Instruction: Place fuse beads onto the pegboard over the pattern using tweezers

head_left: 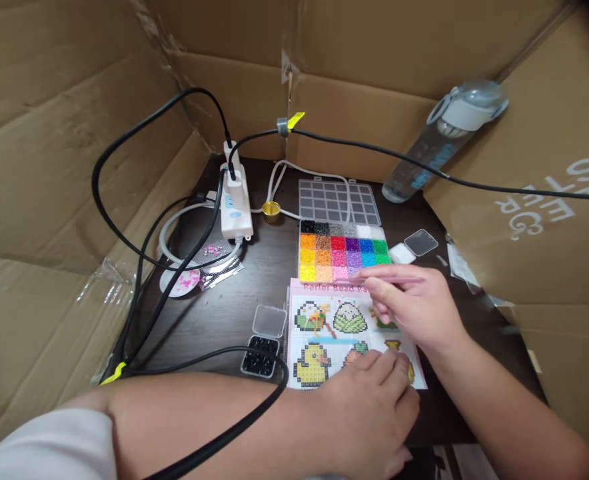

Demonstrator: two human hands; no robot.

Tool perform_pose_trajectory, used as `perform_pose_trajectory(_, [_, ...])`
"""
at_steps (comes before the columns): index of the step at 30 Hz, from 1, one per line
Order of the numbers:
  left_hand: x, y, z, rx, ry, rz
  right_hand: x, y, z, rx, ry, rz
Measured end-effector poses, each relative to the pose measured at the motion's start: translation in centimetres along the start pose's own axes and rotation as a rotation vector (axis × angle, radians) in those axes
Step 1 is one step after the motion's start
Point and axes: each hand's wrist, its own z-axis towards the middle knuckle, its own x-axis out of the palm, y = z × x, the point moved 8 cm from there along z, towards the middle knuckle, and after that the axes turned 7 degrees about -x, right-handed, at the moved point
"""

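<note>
My right hand (414, 303) pinches slim pink tweezers (407, 279), their tip over the front row of a sectioned bead box (308, 273). Small beads sorted by colour fill that box, and its clear lid (339, 200) lies folded back behind it. In front of it lies a bead pattern sheet (339, 383) with pixel pictures, among them a yellow duck; a few loose orange and green beads lie near its upper left. My left hand (369, 407) rests over the sheet's lower right part, fingers laid out and slightly bent, holding nothing I can see.
A small case of black beads (260, 357) stands open left of the sheet. Black cables cross above it and run to a white power strip (236, 207). A water bottle (434, 150) leans at the back right. Cardboard walls (234, 87) enclose the dark table.
</note>
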Motion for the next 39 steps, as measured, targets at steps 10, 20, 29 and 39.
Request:
perform_pose_trajectory(10, [0.6, 0.0, 0.2, -0.009, 0.025, 0.001, -0.6, -3.9, 0.1, 0.024, 0.022, 0.090])
perform_pose_trajectory(20, [0.6, 0.2, 0.4, -0.007, 0.070, -0.015, -3.8, -3.2, 2.0, -0.052, -0.070, 0.382])
perform_pose_trajectory(29, [0.4, 0.1, 0.4, 0.008, 0.077, -0.014, -4.2, -3.2, 2.0, -0.067, -0.073, 0.317])
perform_pose_trajectory(39, [0.7, -0.1, 0.3, 0.004, 0.030, 0.009, -0.2, -4.4, 0.8, 0.009, 0.056, 0.211])
